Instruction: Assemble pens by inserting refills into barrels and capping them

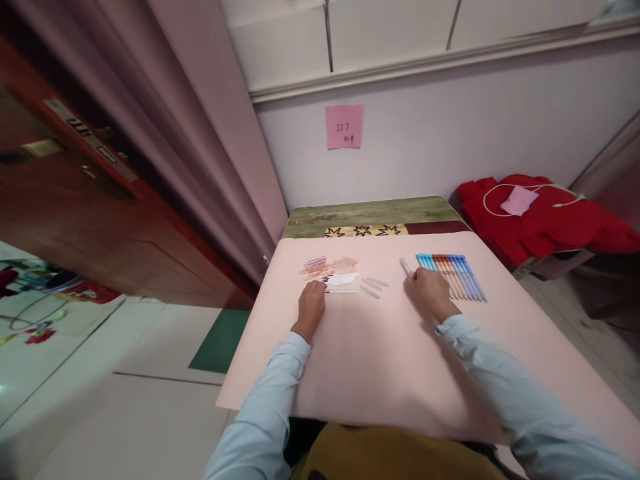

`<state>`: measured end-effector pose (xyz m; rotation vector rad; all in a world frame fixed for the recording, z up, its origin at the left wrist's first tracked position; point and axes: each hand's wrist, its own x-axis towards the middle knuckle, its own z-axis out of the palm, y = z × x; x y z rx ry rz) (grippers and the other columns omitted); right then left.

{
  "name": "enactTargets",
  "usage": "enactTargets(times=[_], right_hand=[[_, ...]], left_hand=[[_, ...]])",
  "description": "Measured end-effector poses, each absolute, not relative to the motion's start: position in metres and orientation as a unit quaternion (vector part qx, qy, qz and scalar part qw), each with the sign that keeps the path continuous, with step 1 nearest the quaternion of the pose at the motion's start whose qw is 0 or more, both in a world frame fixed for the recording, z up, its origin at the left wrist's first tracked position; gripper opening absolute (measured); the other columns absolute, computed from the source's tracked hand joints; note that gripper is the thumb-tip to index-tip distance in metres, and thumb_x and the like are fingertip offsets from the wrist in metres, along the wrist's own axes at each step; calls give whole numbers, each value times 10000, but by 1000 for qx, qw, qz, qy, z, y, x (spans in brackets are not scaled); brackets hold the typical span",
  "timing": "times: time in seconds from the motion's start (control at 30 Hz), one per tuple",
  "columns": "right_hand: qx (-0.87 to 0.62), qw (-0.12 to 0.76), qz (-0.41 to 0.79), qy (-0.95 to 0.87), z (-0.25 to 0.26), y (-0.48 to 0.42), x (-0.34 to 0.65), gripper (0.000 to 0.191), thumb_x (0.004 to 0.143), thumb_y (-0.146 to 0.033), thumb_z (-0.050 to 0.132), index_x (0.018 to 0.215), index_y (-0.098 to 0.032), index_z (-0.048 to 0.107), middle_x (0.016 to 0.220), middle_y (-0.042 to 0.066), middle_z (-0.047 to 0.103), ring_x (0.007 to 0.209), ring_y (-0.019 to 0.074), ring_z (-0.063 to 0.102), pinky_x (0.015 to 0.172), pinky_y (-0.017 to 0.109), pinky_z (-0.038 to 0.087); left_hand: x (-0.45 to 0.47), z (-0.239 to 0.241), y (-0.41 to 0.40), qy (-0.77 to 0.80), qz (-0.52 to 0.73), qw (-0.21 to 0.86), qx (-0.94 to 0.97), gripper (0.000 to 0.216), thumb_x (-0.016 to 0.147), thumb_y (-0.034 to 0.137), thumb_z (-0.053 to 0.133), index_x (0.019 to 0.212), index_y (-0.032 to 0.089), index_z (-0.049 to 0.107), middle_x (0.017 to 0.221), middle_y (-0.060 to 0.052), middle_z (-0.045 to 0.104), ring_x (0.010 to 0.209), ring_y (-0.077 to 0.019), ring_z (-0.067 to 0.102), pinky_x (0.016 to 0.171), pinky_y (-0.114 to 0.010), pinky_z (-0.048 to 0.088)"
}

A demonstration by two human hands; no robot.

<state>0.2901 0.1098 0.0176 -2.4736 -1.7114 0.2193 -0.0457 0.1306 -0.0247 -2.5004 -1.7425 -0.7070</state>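
My left hand (311, 301) rests on the pale pink table cover (380, 353), fingers curled at the near edge of a pile of small pen parts (331, 272). My right hand (429, 288) is closed around a clear pen (405, 267) that sticks up from its fingers, just left of a row of several blue and orange pens (453, 275). A few clear pen caps (374, 285) lie between the two hands.
A green patterned tabletop (370, 217) shows beyond the pink cover. A pink sticky note (344, 126) hangs on the wall. A red garment with a white cable (540, 213) lies to the right, a pink curtain (200, 133) to the left.
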Motion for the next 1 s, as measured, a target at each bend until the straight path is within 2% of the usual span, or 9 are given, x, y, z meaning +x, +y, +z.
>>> enactTargets(times=[0.13, 0.23, 0.3, 0.43, 0.53, 0.7, 0.83, 1.0], right_hand=[[-826, 53, 53, -559, 15, 105, 307, 340, 913, -376, 541, 1030, -117, 727, 940, 210, 735, 899, 319, 703, 722, 356, 465], [-816, 86, 44, -570, 12, 100, 304, 339, 885, -418, 580, 1038, -148, 715, 964, 174, 740, 876, 282, 692, 704, 328, 446], [-796, 143, 60, -585, 10, 95, 291, 314, 876, -421, 574, 1007, -174, 717, 930, 130, 746, 830, 247, 681, 687, 305, 431], [-731, 290, 165, -595, 4, 81, 246, 278, 853, -425, 550, 812, -201, 709, 748, 44, 717, 698, 196, 638, 646, 276, 413], [-699, 354, 185, -593, -4, 73, 219, 261, 845, -418, 548, 793, -206, 693, 739, 26, 694, 692, 183, 615, 645, 266, 412], [-701, 335, 172, -605, -13, 69, 205, 252, 824, -401, 590, 928, -202, 705, 861, 41, 689, 762, 190, 610, 710, 282, 424], [-703, 315, 158, -618, -15, 69, 204, 207, 869, -348, 535, 881, -213, 692, 873, 41, 680, 760, 183, 599, 704, 279, 406], [-695, 361, 160, -601, -14, 65, 206, 242, 878, -361, 506, 837, -194, 677, 811, 50, 673, 723, 184, 592, 701, 279, 415]], left_hand=[[-48, -28, 130, -566, -243, 7, -788, 226, 963, 131, 438, 951, 206, 650, 966, -100, 657, 978, -247, 567, 894, -355, 437], [-48, -30, 129, -576, -244, 13, -781, 215, 977, 180, 445, 926, 207, 652, 945, -103, 649, 953, -250, 569, 873, -365, 427], [-49, -31, 129, -577, -240, 16, -780, 210, 977, 190, 453, 908, 204, 651, 933, -105, 646, 942, -251, 568, 852, -367, 419], [-48, -30, 129, -584, -229, 22, -778, 226, 973, 164, 438, 884, 199, 642, 910, -109, 643, 921, -255, 560, 812, -370, 408], [-47, -26, 129, -592, -219, 20, -775, 232, 978, 170, 423, 886, 207, 633, 915, -103, 644, 911, -251, 558, 793, -364, 410], [-44, -11, 121, -604, -237, 24, -760, 195, 974, 186, 434, 917, 210, 619, 948, -100, 650, 945, -253, 566, 795, -354, 423], [-33, 2, 102, -605, -333, -11, -723, 155, 963, 183, 446, 931, 213, 595, 971, -89, 657, 967, -245, 565, 855, -353, 442], [-5, 12, 75, -591, -381, -82, -707, 126, 922, 168, 486, 879, 213, 596, 988, -80, 678, 1019, -256, 563, 929, -400, 417]])
